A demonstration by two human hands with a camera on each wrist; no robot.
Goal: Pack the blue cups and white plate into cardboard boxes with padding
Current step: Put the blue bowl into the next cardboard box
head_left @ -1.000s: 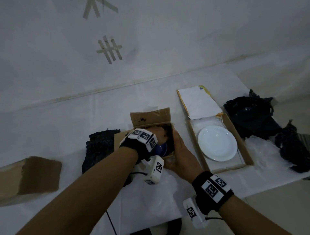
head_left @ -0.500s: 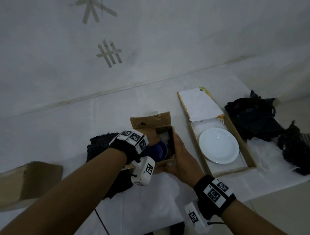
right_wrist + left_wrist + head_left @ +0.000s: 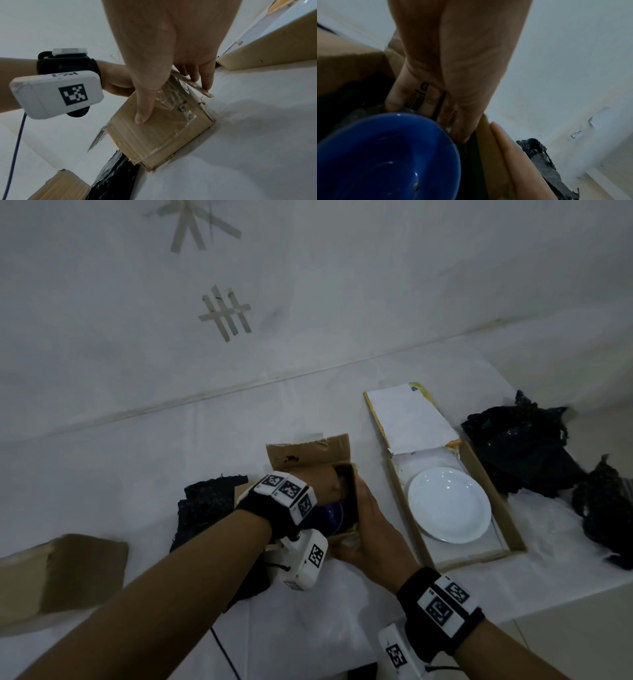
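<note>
A blue cup (image 3: pixel 331 515) (image 3: pixel 385 155) stands in the small open cardboard box (image 3: pixel 308 453) (image 3: pixel 159 135) at the table's middle. My left hand (image 3: pixel 325 486) (image 3: pixel 436 97) reaches down into this box beyond the cup, fingers straight, tips hidden behind the rim and dark padding. My right hand (image 3: pixel 364 518) (image 3: pixel 171 100) grips the box's near right corner, thumb on the near side, fingers over the right wall. The white plate (image 3: pixel 448 505) lies on white padding in a flat open cardboard box (image 3: pixel 479 470) to the right.
Black padding lies in heaps at the far right (image 3: pixel 520 446) and beside the small box on the left (image 3: pixel 209 505). Another cardboard box (image 3: pixel 65 573) sits at the left edge. A cable (image 3: pixel 222 655) runs off the near table edge.
My left hand had drawn back, baring more of the cup, and has now pushed in again toward the far side. My right hand has kept its hold on the box.
</note>
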